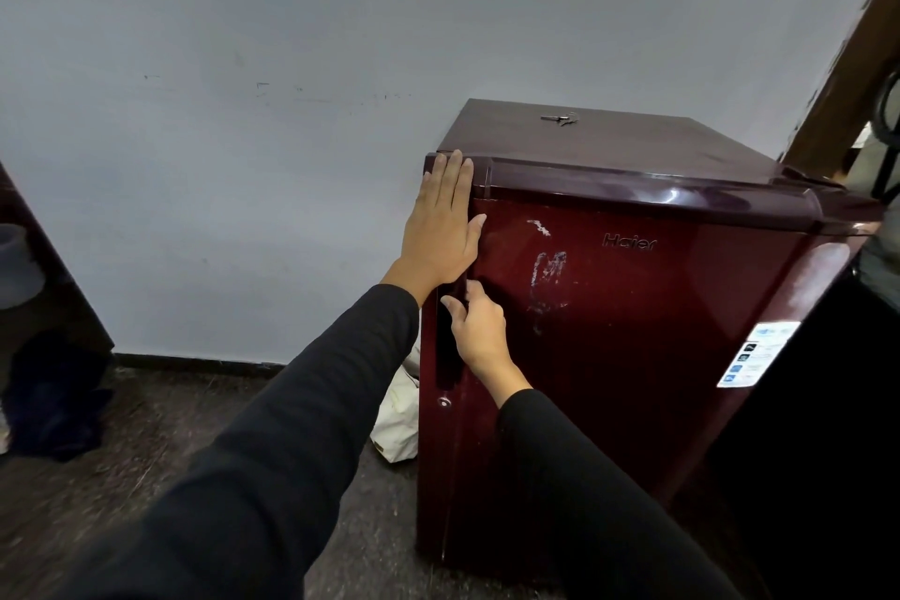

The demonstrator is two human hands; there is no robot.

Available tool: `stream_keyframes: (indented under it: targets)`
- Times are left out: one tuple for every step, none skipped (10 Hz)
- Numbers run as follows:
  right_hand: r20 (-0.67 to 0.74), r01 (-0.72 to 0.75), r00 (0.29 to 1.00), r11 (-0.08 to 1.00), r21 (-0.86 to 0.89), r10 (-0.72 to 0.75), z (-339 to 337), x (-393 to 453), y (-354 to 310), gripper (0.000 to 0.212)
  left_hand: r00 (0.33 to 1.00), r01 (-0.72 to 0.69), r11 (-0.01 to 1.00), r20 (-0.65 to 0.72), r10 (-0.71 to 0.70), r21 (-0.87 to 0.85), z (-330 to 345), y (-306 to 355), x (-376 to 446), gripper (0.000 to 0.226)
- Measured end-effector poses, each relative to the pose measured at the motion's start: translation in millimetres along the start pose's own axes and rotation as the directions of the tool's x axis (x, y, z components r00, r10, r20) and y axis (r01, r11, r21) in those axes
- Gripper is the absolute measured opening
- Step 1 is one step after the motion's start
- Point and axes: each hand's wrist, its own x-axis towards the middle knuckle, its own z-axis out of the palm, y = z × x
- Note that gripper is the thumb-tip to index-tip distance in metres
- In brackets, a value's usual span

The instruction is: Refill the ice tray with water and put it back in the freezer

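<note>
Small glossy maroon fridge (633,331), door shut; no ice tray visible. Left hand (445,229) pressed flat on the door's top corner; just below it, right hand (475,331) hooks its fingers into the dark recessed handle (445,356). Either nothing is begun or all is done; I cannot tell.

You have open floor (204,429) to the left of the fridge (633,356), up to the wall (243,161) behind. A white bag (397,409) stands against the fridge's left side, low down, narrowing that gap. The door's left edge is taken: your left hand (440,229) lies flat on the upper corner and your right hand (479,331) sits at the recessed handle (448,336) below it. The fridge top is free but for a bunch of keys (560,118) near the back. A dark cabinet (44,258) closes the far left.
</note>
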Motion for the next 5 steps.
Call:
stream_keyframes:
  targets:
    - [0.013, -0.054, 0.998, 0.998, 0.012, 0.054, 1, -1, -1, 0.043, 0.999, 0.029, 1.0, 0.016, -0.029, 0.01, -1, 3, -1, 0.066]
    - [0.078, -0.147, 0.987, 0.988, 0.055, 0.142, -3, 3, -1, 0.048, 0.996, 0.081, 0.996, 0.032, -0.08, -0.033, -7, 13, -1, 0.066]
    - [0.143, -0.262, 0.959, 0.959, 0.103, 0.247, -24, 5, -8, 0.048, 0.969, 0.248, 0.915, 0.092, -0.23, -0.319, -27, 34, -2, 0.057]
    - [-0.036, -0.166, 0.985, 0.985, 0.055, 0.168, -51, -5, -6, 0.039, 0.948, 0.277, 0.763, 0.036, -0.317, -0.583, -40, 62, -23, 0.045]
    - [-0.279, -0.088, 0.957, 0.996, -0.018, 0.079, -73, -21, 5, 0.04, 0.951, 0.265, 0.708, 0.058, -0.303, -0.655, -31, 85, -58, 0.045]
